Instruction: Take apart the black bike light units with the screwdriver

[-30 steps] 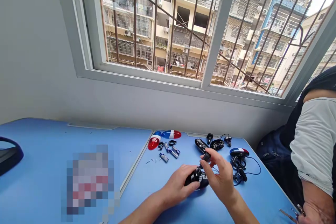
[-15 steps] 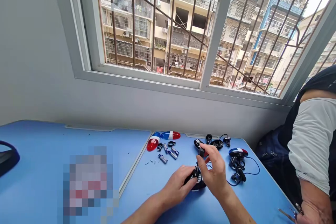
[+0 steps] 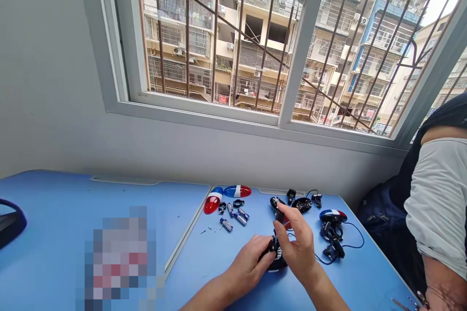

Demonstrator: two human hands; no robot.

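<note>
My left hand (image 3: 251,261) is closed round a black device (image 3: 278,263) low over the blue table, its thumb and fingers at a small black part on top. Above that device, my right hand (image 3: 299,240) pinches a black part (image 3: 279,215) held upright between thumb and fingers. The lower end of this part meets the device at the left hand's fingertips. Just behind the hands lie a black oval housing (image 3: 277,202) and another dark one (image 3: 302,204). A thin cable shows beside the right hand.
Red, white and blue covers (image 3: 213,200), several batteries (image 3: 226,224), black clamp rings (image 3: 238,202) and small screws lie left of the hands. An assembled light (image 3: 333,215) with cabled parts (image 3: 332,243) is to the right. A person's arm (image 3: 438,204) reaches in at the right edge.
The view has shifted slightly. Both hands stay close together at the device, and the upright part still meets it. The person's arm at the right has moved slightly right and down.
</note>
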